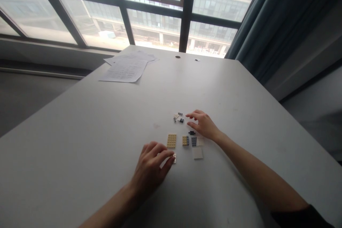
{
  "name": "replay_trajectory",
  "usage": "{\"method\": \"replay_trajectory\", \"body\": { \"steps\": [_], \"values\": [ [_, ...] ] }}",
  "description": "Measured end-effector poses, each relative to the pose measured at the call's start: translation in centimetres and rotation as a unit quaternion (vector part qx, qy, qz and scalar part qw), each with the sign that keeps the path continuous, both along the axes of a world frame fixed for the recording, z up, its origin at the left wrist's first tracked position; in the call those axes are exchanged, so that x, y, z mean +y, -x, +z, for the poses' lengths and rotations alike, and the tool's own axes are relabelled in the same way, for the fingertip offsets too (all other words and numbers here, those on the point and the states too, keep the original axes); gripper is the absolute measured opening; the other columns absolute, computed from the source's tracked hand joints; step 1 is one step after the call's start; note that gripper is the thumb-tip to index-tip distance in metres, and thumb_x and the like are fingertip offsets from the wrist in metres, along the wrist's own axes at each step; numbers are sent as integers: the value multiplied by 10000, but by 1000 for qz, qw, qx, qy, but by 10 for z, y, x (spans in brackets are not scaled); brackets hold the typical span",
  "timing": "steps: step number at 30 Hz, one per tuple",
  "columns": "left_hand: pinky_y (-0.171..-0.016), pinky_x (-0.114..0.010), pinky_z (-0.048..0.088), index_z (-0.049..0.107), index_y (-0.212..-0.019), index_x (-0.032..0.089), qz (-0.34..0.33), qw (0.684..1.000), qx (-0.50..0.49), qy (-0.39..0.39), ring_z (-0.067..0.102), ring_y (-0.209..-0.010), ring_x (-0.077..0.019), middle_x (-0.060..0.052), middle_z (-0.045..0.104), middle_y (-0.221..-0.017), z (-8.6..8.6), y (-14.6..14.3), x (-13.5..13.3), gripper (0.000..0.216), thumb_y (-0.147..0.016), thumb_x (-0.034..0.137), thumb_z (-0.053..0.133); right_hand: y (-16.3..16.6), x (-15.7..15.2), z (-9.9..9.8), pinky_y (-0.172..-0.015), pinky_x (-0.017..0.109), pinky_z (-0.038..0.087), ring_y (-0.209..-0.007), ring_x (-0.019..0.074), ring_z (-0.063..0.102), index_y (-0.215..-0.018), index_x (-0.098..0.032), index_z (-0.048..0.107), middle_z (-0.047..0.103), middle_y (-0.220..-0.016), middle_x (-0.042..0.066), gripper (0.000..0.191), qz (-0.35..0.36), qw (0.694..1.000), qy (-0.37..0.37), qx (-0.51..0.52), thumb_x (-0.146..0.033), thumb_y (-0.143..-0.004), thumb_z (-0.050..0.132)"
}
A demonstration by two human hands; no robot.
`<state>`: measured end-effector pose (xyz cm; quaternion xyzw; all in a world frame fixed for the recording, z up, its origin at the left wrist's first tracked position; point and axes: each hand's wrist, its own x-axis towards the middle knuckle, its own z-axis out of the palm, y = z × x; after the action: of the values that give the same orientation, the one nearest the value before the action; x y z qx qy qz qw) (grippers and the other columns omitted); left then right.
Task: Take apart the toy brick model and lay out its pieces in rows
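Observation:
My left hand (153, 158) has its thumb and fingertips closed on the edge of a small white toy-brick plate (174, 158), partly hidden by the fingers. Just beyond it lies a tan studded plate (171, 140). My right hand (201, 123) is open, fingers apart and empty, beside a little pile of white and grey toy-brick pieces (178, 117). Below that hand are a small black piece (191, 133), a grey studded plate (193, 141) against a whitish clear one (200, 141), and a flat white tile (198, 153). A tan-and-grey brick piece (185, 140) sits between the hands.
All this lies on a large white table (107, 131). Printed paper sheets (125, 67) are spread at its far left. Two round cable holes are near the far edge, one of them a dark hole (177, 57). Windows stand behind, with a blue-grey curtain (267, 25) at right.

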<state>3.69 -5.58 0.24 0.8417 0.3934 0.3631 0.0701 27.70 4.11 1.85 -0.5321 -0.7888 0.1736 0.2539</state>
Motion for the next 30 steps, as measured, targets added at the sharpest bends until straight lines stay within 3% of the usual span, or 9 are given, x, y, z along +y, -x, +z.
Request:
{"method": "replay_trajectory", "body": {
  "steps": [5,10,16,20,24,30],
  "values": [
    [-751,-341,396,647,-874,214,3,1000,1,3,515,-794,-179,-29,614,-807,-1,0,-1,50,-855,197,604,24,14,-8,-808,301,437,-873,181,586,-954,-206,700,625,-954,53,149,-16,998,16,-57,-276,-828,661],
    [-747,-338,394,649,-865,210,2,1000,-9,1,510,-784,-177,-26,614,-792,0,-1,0,40,-847,193,618,18,12,-6,-848,312,421,-928,189,570,-898,-198,693,618,-946,59,89,-15,998,5,-69,-203,-857,614],
    [-748,-337,389,652,-882,215,-2,1000,-5,-8,513,-790,-175,-21,623,-797,-1,-2,-2,68,-832,172,634,-10,-37,9,-837,316,441,-921,185,557,-965,-202,647,619,-958,39,108,-7,999,-45,8,-196,-859,629],
    [-756,-338,395,656,-900,223,-12,1000,13,-22,522,-802,-179,-22,629,-811,-2,-3,-4,94,-827,166,637,-26,-63,8,-865,351,430,-943,205,545,-945,-210,646,625,-963,47,94,4,998,-61,4,-183,-857,628],
    [-763,-341,407,656,-897,216,-6,999,10,-34,528,-805,-183,-31,632,-828,-2,-3,-1,86,-828,169,637,-35,-48,0,-829,342,435,-913,204,550,-918,-202,662,630,-922,42,97,-35,999,-27,3,-165,-829,649],
    [-768,-343,415,654,-903,207,11,999,8,-32,525,-811,-186,-36,627,-834,-1,0,3,85,-828,170,640,-22,-14,-9,-744,271,427,-798,151,556,-878,-186,707,617,-859,26,104,-19,998,45,40,-162,-787,665]
  ]
}}
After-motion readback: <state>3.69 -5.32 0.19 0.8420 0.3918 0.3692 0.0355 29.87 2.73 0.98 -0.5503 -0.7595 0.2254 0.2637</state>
